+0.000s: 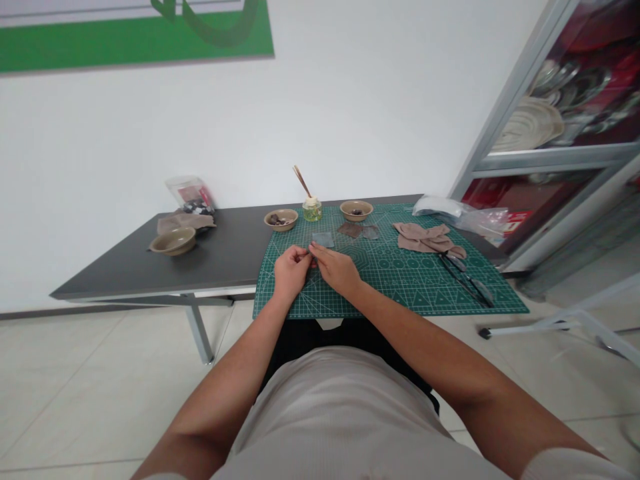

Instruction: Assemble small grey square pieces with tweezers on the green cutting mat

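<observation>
My left hand and my right hand meet over the green cutting mat, fingertips pressed together. Whatever they pinch is too small and too covered by the fingers to make out. Just beyond the fingertips lies a clear, bluish flat piece. Right of it are a brown square piece and another clear piece. A tan bowl with small dark items stands behind my left hand. A second tan bowl, also holding dark bits, is farther back on the right.
A reed diffuser stands between the bowls. At right lie a brown cloth, glasses and a plastic bag. On the dark table at left are another bowl, a cloth and a clear container.
</observation>
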Motion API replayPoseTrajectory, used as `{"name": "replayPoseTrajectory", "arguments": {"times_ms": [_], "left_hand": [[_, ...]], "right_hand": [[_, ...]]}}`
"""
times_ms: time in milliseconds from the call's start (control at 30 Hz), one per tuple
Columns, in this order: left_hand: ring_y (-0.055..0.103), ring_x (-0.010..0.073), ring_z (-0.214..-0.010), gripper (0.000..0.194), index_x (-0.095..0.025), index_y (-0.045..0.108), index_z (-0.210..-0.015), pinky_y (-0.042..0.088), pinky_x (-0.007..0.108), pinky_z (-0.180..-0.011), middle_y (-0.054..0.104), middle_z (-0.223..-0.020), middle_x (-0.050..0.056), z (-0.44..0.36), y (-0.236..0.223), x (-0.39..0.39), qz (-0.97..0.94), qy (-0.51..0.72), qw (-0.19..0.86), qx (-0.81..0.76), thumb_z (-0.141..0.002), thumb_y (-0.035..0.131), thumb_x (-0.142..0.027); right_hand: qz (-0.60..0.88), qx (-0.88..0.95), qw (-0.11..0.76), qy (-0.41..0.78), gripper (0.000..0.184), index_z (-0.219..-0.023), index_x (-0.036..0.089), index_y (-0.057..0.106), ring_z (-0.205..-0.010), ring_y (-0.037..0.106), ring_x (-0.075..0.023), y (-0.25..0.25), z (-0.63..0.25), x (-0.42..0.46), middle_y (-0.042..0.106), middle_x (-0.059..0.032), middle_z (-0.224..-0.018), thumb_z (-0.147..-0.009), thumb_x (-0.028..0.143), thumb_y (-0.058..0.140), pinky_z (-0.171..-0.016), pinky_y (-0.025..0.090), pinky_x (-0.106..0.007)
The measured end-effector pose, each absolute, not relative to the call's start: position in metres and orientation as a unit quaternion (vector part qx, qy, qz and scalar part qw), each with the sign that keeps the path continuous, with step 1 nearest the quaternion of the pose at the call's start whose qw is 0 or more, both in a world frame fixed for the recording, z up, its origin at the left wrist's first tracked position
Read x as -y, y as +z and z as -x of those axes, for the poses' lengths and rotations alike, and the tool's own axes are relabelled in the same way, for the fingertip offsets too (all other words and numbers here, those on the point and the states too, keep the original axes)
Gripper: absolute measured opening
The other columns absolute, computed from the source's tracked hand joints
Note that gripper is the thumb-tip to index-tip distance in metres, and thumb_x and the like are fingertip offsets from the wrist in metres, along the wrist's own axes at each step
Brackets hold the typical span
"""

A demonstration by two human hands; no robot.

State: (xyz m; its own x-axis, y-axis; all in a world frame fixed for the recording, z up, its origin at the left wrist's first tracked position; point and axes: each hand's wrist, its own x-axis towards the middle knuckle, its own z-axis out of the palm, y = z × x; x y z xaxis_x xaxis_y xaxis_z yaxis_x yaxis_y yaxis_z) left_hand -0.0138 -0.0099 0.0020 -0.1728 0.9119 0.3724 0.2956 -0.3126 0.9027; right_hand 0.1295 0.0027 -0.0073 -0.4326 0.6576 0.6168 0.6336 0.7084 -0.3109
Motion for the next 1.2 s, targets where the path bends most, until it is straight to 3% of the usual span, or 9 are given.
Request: {"name": "replayPoseTrajectory", "arguments": {"times_ms": [267,567,900,1200], "left_hand": [[0.066,0.0144,-0.06,0.016,-0.02,0.058,-0.074,0.05,0.026,-0.062,0.066,-0.062,-0.003,0.014,-0.004,0.007,-0.56,0.59,0.303,-0.497,-0.075,0.069,-0.031],[0.06,0.0119,-0.053,0.014,-0.02,0.055,-0.064,0.046,0.024,-0.057,0.063,-0.055,-0.004,0.014,0.006,0.01,-0.598,0.544,0.246,-0.535,-0.077,0.061,-0.021],[0.067,0.0149,-0.059,0.016,-0.019,0.059,-0.075,0.052,0.027,-0.061,0.067,-0.064,-0.003,0.014,-0.004,0.007,-0.549,0.617,0.325,-0.461,-0.073,0.071,-0.028],[0.063,0.0133,-0.055,0.012,-0.019,0.059,-0.073,0.048,0.025,-0.059,0.065,-0.059,-0.004,0.014,0.001,0.006,-0.576,0.583,0.304,-0.485,-0.075,0.068,-0.027]], "right_hand": [[0.431,0.821,0.372,0.044,0.041,-0.134,0.016,0.056,-0.106,0.067,-0.0197,-0.007,-0.129,-0.005,0.068,-0.0092,-0.122,-0.095,0.016,0.042,-0.094,0.053,-0.033],[0.358,0.862,0.359,0.008,0.045,-0.131,0.016,0.059,-0.126,0.055,-0.0176,-0.008,-0.131,-0.002,0.056,-0.0072,-0.138,-0.09,0.007,0.043,-0.107,0.046,-0.032],[0.415,0.815,0.401,0.053,0.039,-0.131,0.017,0.059,-0.107,0.067,-0.0199,-0.012,-0.13,-0.008,0.068,-0.0085,-0.121,-0.095,0.017,0.044,-0.094,0.053,-0.033],[0.401,0.826,0.395,0.036,0.041,-0.131,0.017,0.058,-0.112,0.065,-0.0184,-0.009,-0.132,-0.006,0.066,-0.0081,-0.126,-0.093,0.013,0.042,-0.098,0.052,-0.032]]}}
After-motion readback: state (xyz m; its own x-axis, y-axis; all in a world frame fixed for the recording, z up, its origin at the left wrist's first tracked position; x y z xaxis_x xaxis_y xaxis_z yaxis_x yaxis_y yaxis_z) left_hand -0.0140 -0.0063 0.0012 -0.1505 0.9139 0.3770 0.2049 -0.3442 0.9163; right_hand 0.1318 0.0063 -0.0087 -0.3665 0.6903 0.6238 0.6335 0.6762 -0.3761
